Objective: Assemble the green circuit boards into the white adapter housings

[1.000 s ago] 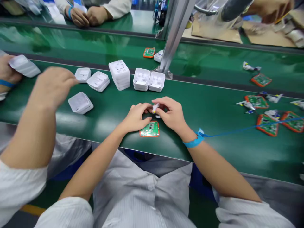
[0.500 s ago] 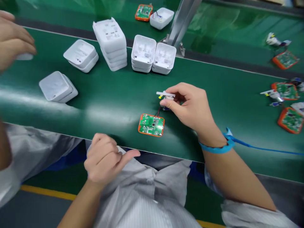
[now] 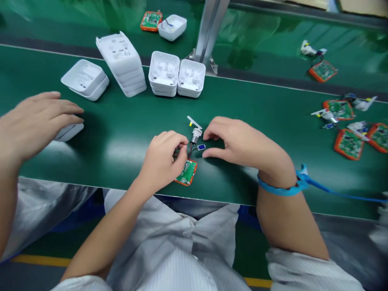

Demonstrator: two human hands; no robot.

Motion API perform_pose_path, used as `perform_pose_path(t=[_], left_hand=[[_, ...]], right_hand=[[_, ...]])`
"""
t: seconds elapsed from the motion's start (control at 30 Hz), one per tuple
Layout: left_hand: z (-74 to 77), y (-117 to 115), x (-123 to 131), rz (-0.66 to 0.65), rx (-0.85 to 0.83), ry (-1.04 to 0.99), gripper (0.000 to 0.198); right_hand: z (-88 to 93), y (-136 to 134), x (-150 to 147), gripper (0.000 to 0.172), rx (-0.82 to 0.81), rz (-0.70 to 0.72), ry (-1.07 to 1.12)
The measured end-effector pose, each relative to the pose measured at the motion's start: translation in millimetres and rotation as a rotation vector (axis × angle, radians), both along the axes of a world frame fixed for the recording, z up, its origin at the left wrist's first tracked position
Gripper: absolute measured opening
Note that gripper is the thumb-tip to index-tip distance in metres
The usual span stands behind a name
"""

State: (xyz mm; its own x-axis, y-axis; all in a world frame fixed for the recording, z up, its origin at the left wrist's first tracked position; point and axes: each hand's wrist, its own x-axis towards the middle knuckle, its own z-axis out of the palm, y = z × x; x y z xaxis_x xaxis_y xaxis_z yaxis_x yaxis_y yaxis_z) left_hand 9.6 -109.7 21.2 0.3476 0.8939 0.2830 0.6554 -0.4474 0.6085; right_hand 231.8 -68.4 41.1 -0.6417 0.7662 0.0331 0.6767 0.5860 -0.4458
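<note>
A green circuit board [image 3: 188, 173] in an orange frame lies on the table in front of me, partly covered by my left hand [image 3: 166, 159]. That hand's thumb and forefinger are closed together over the board's wired edge; what they pinch is hidden. Dark wires run from the board to a small motor [image 3: 196, 135] with a white arm and yellow tip, and to a small blue part [image 3: 201, 147]. Just right of these, my right hand [image 3: 232, 141] holds nothing, thumb and fingers apart. A blue wrist strap [image 3: 281, 188] circles my right wrist.
White housings [image 3: 163, 72] stand stacked along the table's far side. At left a co-worker's hand [image 3: 42, 121] covers more housings. Several orange-framed boards [image 3: 348, 143] with motors lie at right. A metal post [image 3: 209, 32] rises at the back, and the strap's blue cord [image 3: 348, 197] runs right.
My right hand has let go of the motor, which now lies on the table. My left hand has come up from the table edge to the board. The co-worker's hand has moved onto the left housings.
</note>
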Motion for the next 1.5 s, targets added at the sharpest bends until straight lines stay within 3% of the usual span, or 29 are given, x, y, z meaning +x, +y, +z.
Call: perform_pose_path(t=[0.1, 0.17, 0.23, 0.33, 0.43, 0.5, 0.6, 0.77, 0.83, 0.93, 1.1, 1.27, 1.5], left_hand=[[-2.4, 1, 0, -0.073, -0.085, 0.034, 0.015], [-1.1, 5, 2, -0.104, -0.119, 0.055, 0.019], [-1.0, 9, 4, -0.098, -0.146, 0.047, 0.018], [-5.1, 13, 6, -0.028, -0.196, -0.077, 0.015], [-10.7, 12, 5, 0.07, -0.27, -0.268, 0.014], [-13.1, 10, 5, 0.13, -0.291, -0.351, 0.012], [-14.2, 8, 5, 0.154, -0.298, -0.412, 0.013], [-13.6, 6, 7, 0.182, -0.195, -0.466, 0.01], [-13.9, 5, 7, 0.192, -0.126, -0.451, 0.005], [-16.1, 4, 7, 0.208, -0.009, -0.372, 0.003], [-21.6, 1, 6, 0.183, 0.136, -0.225, 0.004], [-24.6, 0, 5, 0.137, 0.19, -0.149, 0.003], [-26.3, 0, 4, 0.047, 0.25, -0.091, 0.007]], right_hand=[[0.0, -1, -1, 0.008, -0.037, 0.168, -0.023], [-2.4, -2, -9, 0.008, 0.014, 0.194, 0.006], [-6.7, -2, -16, 0.014, 0.107, 0.124, 0.035], [-16.3, 1, -19, 0.029, 0.228, -0.141, 0.08], [-24.8, 7, -12, 0.05, 0.225, -0.351, 0.114], [-26.4, 11, -9, 0.04, 0.15, -0.381, 0.125], [-24.2, 12, -12, 0.02, 0.021, -0.287, 0.246], [-24.4, 5, -31, 0.022, -0.242, -0.266, 0.605], [-25.8, 2, -34, 0.02, -0.274, -0.262, 0.66], [-26.2, 0, -34, 0.015, -0.216, -0.24, 0.621], [-26.6, 2, -33, 0.012, -0.323, -0.22, 0.647], [-28.8, 1, -38, 0.01, -0.266, -0.206, 0.611], [-28.0, 2, -38, 0.01, -0.305, -0.187, 0.616]])
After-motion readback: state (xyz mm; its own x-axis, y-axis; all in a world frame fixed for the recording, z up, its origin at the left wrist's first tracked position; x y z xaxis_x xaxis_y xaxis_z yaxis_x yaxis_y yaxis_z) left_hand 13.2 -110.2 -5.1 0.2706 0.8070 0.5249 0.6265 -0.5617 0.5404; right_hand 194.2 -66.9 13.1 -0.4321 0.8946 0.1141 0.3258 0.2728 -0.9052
